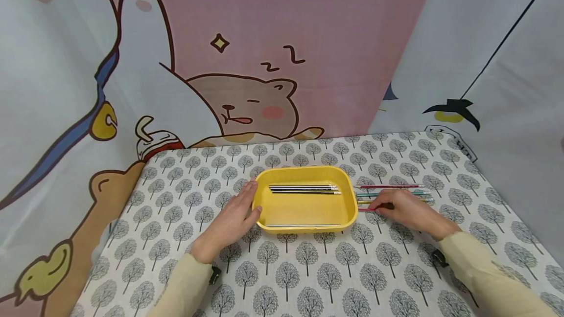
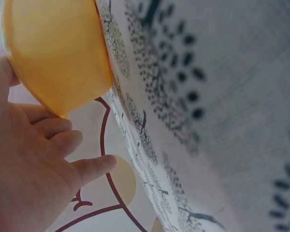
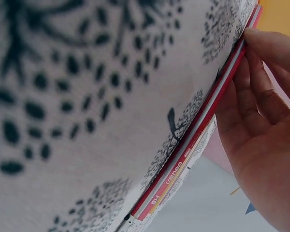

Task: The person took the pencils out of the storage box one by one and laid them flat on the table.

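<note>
A shallow yellow tray (image 1: 304,212) stands on the tree-print cloth. My left hand (image 1: 235,214) holds its left end, thumb and forefinger at the rim; in the left wrist view the other fingers hang off the tray wall (image 2: 63,53). Several dark striped pencils (image 1: 304,190) lie side by side inside, and a thin pale strip, perhaps another pencil (image 1: 304,225), runs along the near wall. Right of the tray, my right hand (image 1: 403,207) pinches a red pencil (image 3: 198,121) with grey stripes, low over the cloth. Its far part is hidden by the hand in the head view.
Beyond the right fingers lie a dark red pencil (image 1: 389,186), a teal pencil (image 1: 367,194) and a yellow pencil (image 1: 364,202), roughly parallel. A printed cartoon curtain (image 1: 343,53) rises behind the table's far edge.
</note>
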Available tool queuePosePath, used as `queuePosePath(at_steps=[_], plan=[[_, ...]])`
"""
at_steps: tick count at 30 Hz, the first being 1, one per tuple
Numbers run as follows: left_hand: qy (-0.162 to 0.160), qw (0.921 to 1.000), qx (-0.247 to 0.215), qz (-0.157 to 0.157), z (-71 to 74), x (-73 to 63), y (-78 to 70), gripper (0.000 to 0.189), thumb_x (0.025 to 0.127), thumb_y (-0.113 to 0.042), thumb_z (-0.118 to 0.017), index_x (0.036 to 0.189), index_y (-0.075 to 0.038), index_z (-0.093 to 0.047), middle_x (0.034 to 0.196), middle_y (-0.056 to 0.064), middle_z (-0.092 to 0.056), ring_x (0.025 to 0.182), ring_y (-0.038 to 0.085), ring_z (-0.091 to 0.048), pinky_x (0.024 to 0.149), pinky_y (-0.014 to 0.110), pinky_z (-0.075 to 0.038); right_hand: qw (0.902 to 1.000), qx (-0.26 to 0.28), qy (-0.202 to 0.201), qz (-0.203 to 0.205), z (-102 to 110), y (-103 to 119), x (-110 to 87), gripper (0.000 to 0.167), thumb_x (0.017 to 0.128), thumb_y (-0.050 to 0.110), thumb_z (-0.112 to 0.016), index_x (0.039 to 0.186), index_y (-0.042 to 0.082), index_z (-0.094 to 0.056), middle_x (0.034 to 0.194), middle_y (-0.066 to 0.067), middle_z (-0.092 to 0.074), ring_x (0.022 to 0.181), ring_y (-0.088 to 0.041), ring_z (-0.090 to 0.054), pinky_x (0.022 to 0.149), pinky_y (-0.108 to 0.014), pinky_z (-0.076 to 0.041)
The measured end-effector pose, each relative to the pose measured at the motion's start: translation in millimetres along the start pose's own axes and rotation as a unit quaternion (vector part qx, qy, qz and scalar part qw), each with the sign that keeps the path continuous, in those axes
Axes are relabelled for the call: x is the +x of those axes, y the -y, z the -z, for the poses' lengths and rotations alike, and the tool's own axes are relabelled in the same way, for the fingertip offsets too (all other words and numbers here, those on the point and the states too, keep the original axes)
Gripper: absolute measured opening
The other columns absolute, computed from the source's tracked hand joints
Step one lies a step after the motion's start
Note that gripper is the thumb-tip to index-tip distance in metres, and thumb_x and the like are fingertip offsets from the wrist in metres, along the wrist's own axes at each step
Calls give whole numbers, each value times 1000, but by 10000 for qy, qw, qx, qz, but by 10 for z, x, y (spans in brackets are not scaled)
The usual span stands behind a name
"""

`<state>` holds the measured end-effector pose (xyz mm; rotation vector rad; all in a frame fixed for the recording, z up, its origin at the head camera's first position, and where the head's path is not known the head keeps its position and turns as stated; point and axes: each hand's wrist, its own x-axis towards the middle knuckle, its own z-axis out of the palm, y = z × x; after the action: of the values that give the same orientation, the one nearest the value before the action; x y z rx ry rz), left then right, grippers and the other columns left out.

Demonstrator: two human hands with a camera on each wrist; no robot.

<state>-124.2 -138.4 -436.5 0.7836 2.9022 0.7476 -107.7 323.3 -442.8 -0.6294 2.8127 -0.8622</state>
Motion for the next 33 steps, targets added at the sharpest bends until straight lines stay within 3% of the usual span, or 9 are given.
queuePosePath(at_steps=[14,26,33], plan=[[-30,10000,3,-28,-4,2,0,68,109,-31,-51,162,1,-23,169,13,-17,155,37,-23,120,63,-27,9999,-153,-67,18,-33,-15,7,23,89,0,-77,105,15,-81,98,9,-70,80,-4,-59,66,-24,-56],[18,10000,32,-15,-6,-1,6,67,109,-31,-50,162,1,-23,169,13,-17,155,36,-23,121,62,-26,9992,-51,-130,-369,-26,9,-13,17,92,10,-78,108,17,-80,101,8,-70,78,-6,-58,64,-24,-54],[43,10000,34,-13,-2,-3,5,67,109,-31,-49,162,0,-22,169,12,-16,155,36,-22,121,62,-26,9975,-272,-621,-196,-2,25,-82,18,92,17,-79,109,18,-79,108,5,-74,95,-14,-67,78,-31,-61]])
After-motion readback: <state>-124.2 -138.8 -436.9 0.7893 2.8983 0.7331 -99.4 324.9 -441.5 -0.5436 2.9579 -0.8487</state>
